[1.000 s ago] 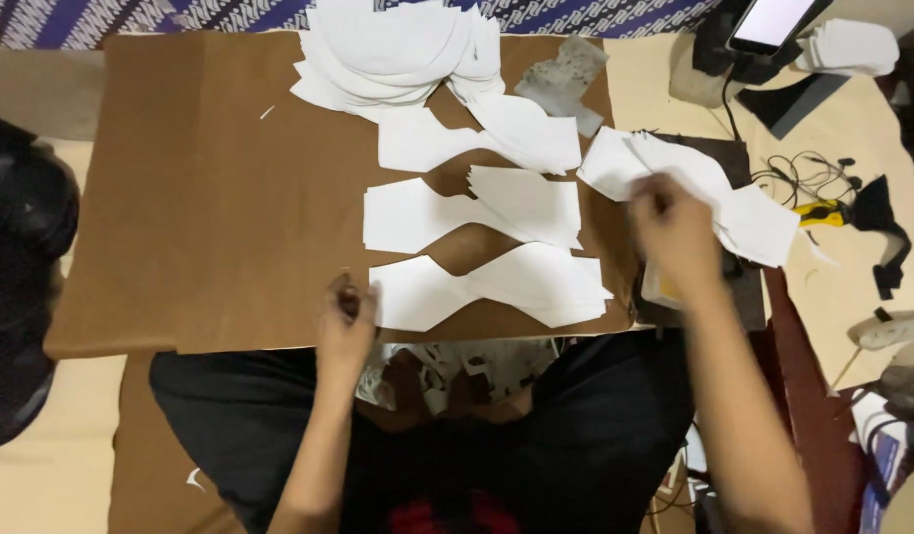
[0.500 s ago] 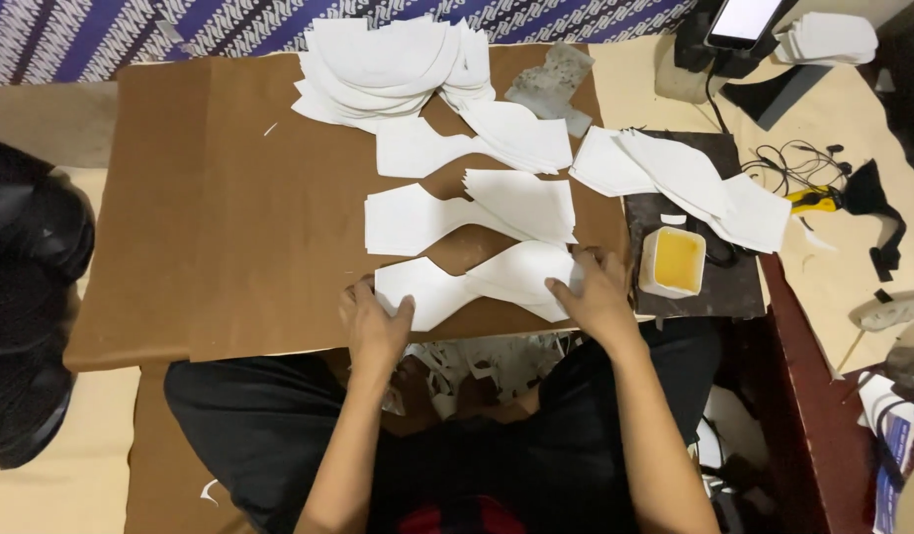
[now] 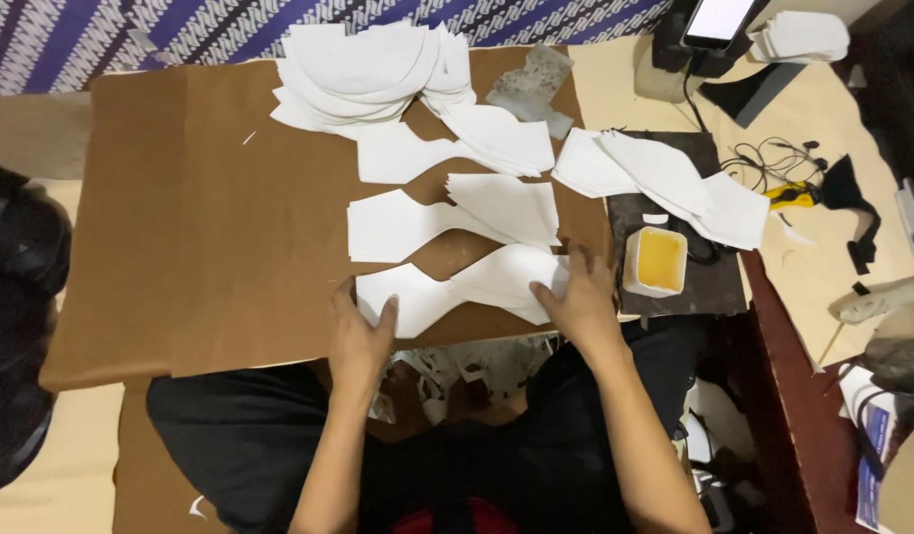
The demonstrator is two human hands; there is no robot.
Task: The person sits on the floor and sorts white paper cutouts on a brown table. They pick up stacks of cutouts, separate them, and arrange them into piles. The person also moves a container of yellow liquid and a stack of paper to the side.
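Right hand [image 3: 583, 302] back from far pile, now flat on nearest white cut piece [image 3: 457, 287]; left hand [image 3: 358, 331] flat on its other end. Both grips spread open, pressing, clamped on nothing.

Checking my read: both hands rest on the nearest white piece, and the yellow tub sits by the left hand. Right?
Not quite. In the head view the yellow tub sits by the right hand, not the left hand. Both hands do rest on the nearest white piece.

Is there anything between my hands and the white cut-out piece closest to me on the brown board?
Nothing visible. The left hand rests flat on the near white piece at its left end, and the right hand presses its right end. The glue tub sits off to the right, apart.
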